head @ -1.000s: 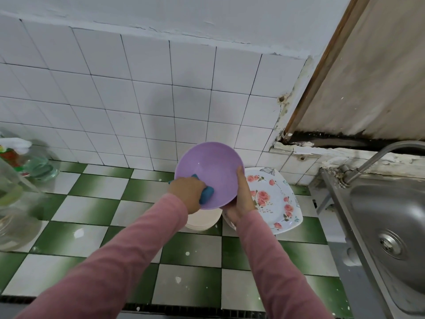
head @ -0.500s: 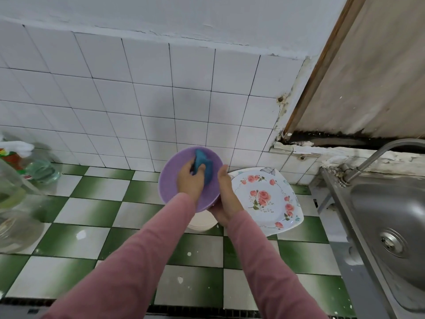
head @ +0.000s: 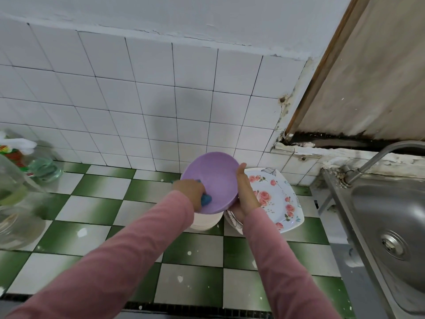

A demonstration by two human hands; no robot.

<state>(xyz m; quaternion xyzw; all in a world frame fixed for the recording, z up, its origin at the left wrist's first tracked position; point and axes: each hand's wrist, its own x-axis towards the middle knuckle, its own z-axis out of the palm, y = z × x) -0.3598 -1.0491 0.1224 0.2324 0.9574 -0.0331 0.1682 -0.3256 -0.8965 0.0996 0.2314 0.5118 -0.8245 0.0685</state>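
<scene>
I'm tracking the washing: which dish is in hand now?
The purple bowl, held up by the right hand; the rose-patterned plate and cream stack lie unheld.

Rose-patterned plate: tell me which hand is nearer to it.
Right. The right hand, gripping the purple bowl by its right rim, overlaps the left edge of the rose-patterned plate. The left hand holds a blue sponge at the bowl's lower left, farther away.

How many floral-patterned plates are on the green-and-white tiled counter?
2: one white square rose-patterned plate right of the purple plastic bowl; a second floral rim shows under the right hand. Others may be hidden beneath.
</scene>
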